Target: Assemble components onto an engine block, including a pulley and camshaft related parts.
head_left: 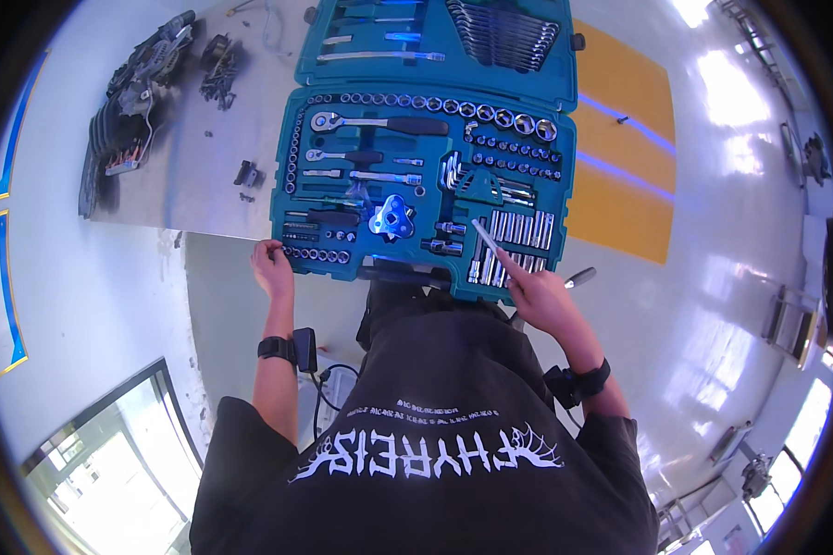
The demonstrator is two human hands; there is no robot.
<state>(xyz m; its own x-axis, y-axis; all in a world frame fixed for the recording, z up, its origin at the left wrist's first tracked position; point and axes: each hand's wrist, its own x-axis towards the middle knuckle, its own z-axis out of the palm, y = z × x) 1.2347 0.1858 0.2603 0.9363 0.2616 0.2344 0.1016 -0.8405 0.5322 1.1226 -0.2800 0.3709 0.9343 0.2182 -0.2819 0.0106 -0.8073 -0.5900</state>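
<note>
A teal tool case (368,248) lies open in front of me, filled with sockets, ratchets and bits. My left hand (273,270) has its fingers curled over the case's near left corner, beside a short row of sockets (317,255). My right hand (544,301) is over the near right corner, its index finger stretched toward a slim silver bar (484,237) lying over the long sockets (525,228). A hand tool with a dark-ended handle (581,277) passes through that hand's grip; its kind is hidden. A ratchet (379,123) lies in the case.
The raised lid (435,69) holds a fan of combination wrenches (504,35). Left of the case, a grey table (194,199) carries dark machine parts (134,116) and small loose pieces (247,173). A yellow panel (625,139) spreads to the right. Black cables (322,388) hang beside my left forearm.
</note>
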